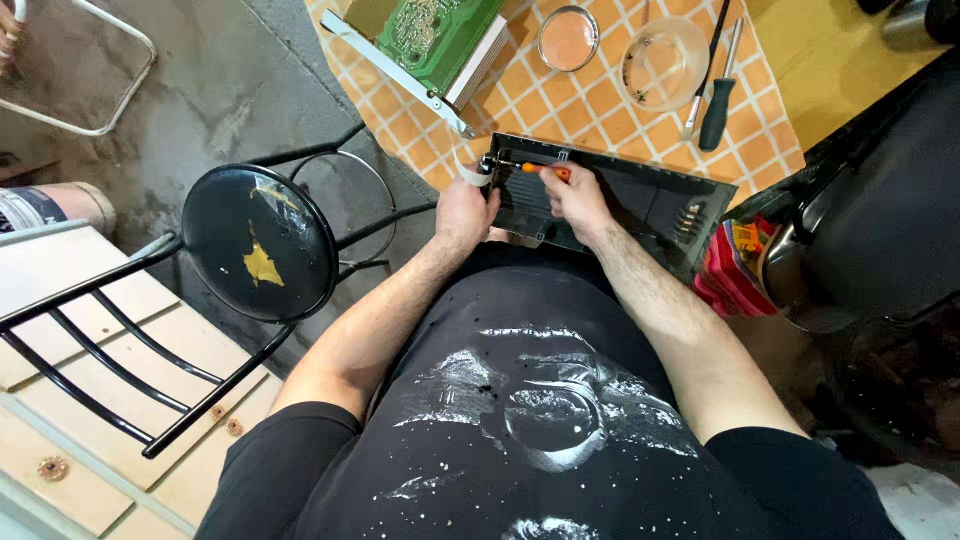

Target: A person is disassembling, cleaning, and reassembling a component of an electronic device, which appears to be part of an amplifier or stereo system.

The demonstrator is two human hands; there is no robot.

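Head view: at the table's near edge, our right hand (pixel 575 200) gripped an orange screwdriver (pixel 540 170) while our left hand (pixel 465 212) clasped the black panel (pixel 640 195); a slip could have gouged it.

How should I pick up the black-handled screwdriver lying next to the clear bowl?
Probably by its thick black handle, coming down from above. The black-handled screwdriver lies flat on the checkered tablecloth, handle end toward the person, thin metal shaft pointing away. The handle is the widest part, with open cloth on its right. The clear bowl sits close on the left.

Orange-checked tablecloth (pixel 610 100), green circuit board (pixel 440 35)
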